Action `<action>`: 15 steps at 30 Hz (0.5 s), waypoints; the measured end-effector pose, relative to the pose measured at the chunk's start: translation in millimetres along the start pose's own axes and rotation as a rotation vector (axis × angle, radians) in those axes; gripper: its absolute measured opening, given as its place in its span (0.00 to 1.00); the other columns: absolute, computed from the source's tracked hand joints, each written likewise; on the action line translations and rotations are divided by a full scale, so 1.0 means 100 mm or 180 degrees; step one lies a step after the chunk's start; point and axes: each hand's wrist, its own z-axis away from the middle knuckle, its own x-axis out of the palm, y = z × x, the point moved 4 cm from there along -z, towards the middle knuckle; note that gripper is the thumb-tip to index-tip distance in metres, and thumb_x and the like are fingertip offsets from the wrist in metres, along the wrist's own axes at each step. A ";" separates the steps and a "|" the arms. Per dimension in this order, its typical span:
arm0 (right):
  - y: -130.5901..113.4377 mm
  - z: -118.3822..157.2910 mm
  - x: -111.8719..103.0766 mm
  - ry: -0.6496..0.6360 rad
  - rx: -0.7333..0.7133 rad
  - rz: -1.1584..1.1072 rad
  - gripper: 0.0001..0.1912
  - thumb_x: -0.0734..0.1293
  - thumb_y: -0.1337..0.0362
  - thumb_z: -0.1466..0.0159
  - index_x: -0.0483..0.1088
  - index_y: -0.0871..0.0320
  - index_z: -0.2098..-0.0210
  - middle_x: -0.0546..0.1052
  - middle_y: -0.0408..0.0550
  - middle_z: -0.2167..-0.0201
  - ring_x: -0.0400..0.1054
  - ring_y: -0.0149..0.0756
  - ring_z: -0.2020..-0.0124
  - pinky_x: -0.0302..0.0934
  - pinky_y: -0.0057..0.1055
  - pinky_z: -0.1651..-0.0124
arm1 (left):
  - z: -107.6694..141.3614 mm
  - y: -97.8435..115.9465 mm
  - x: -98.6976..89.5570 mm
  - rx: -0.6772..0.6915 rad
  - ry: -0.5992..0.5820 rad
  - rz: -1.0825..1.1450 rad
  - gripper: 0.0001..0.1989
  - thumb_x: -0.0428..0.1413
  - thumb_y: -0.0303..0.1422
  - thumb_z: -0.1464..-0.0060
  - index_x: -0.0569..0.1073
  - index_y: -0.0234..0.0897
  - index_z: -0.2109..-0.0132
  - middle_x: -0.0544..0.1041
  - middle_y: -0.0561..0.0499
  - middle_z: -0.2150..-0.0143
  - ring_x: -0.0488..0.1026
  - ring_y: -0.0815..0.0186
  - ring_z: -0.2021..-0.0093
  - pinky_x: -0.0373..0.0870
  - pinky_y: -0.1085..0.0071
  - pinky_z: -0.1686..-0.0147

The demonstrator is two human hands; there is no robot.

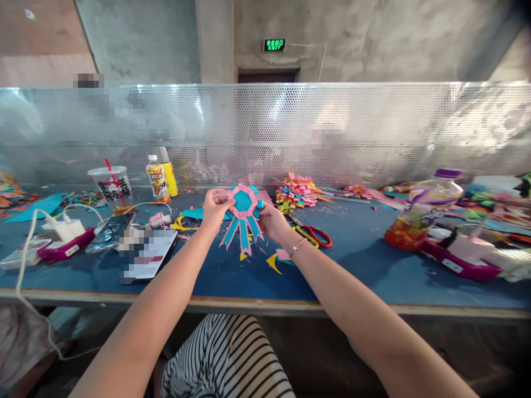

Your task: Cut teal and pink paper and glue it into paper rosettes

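A pink and blue paper rosette (243, 203) with ribbon-like tails hangs upright between my two hands, above the blue tabletop. My left hand (216, 207) pinches its left edge between thumb and fingers. On the other side, my right hand (271, 220) closes on the right edge, near a small blue piece; some of its fingertips are hidden behind the paper. Close to my right wrist lie scissors (317, 236) with red and yellow handles. Yellow paper scraps (272, 262) and pink bits are scattered below the rosette.
Behind my hands rises a pile of pink paper pieces (296, 190). To the left are a phone (155, 254), a lidded cup (112, 188), a drink bottle (157, 179) and a power strip (66, 245). A purple-capped bottle (423, 210) stands right. A perforated metal screen (265, 127) borders the table.
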 end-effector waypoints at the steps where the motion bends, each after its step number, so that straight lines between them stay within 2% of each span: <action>1: 0.00 0.00 0.00 -0.0058 0.0056 -0.0040 0.12 0.57 0.67 0.60 0.61 0.55 0.73 0.68 0.40 0.79 0.62 0.30 0.78 0.60 0.28 0.74 | 0.00 0.01 0.00 -0.0003 0.0007 -0.0008 0.24 0.63 0.27 0.69 0.61 0.37 0.63 0.70 0.57 0.74 0.69 0.71 0.75 0.66 0.74 0.73; 6: -0.03 0.01 0.00 -0.0195 0.0312 -0.0242 0.15 0.57 0.68 0.60 0.63 0.56 0.70 0.70 0.42 0.75 0.63 0.32 0.76 0.58 0.27 0.76 | 0.01 0.05 0.01 0.0083 -0.0010 -0.0115 0.23 0.62 0.27 0.68 0.61 0.38 0.63 0.70 0.57 0.75 0.69 0.71 0.75 0.65 0.73 0.73; 11: -0.07 0.03 -0.02 -0.0240 0.0341 -0.0289 0.14 0.58 0.68 0.58 0.64 0.56 0.70 0.69 0.41 0.77 0.61 0.30 0.78 0.56 0.26 0.76 | 0.01 0.08 0.02 0.0275 -0.0124 -0.0379 0.22 0.62 0.27 0.67 0.61 0.38 0.63 0.70 0.58 0.75 0.68 0.72 0.77 0.63 0.74 0.74; 15: -0.10 0.06 -0.02 -0.0053 0.0317 -0.0194 0.12 0.58 0.68 0.58 0.64 0.56 0.71 0.67 0.41 0.81 0.59 0.30 0.81 0.54 0.27 0.77 | 0.03 0.10 0.03 0.0384 -0.0175 -0.0447 0.22 0.61 0.26 0.66 0.61 0.39 0.63 0.69 0.58 0.76 0.67 0.72 0.77 0.62 0.75 0.74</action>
